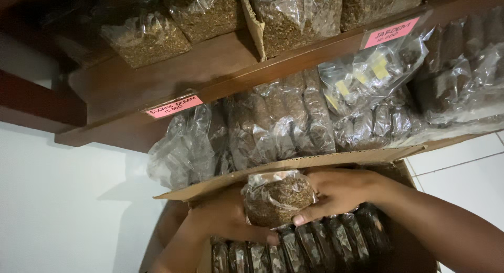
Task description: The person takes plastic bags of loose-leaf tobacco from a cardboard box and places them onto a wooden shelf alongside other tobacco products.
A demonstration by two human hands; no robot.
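We count two hands — left hand [226,220], right hand [336,191] — one lifted brown-leaf packet [276,198], one cardboard box [294,165], two pink labels [174,106], two wooden shelves [210,63].

Clear plastic bag of brown shredded dried leaf [278,199], sealed, held upright btwn both hands above cardboard box [294,165] w/ similar packets.

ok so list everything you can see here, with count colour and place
held bag: one, clear plastic with brown shredded filling, between both hands above the box
cardboard box: one, tan, open, below the shelves
packed bags: a row, count unclear, dark brown, inside the box
shelves: two boards, dark brown wood, upper half
shelf bags: many, clear with brown filling, on both shelves
labels: two, pink, on shelf edges
wall: white, left
left hand: one, under the bag
right hand: one, gripping its right side
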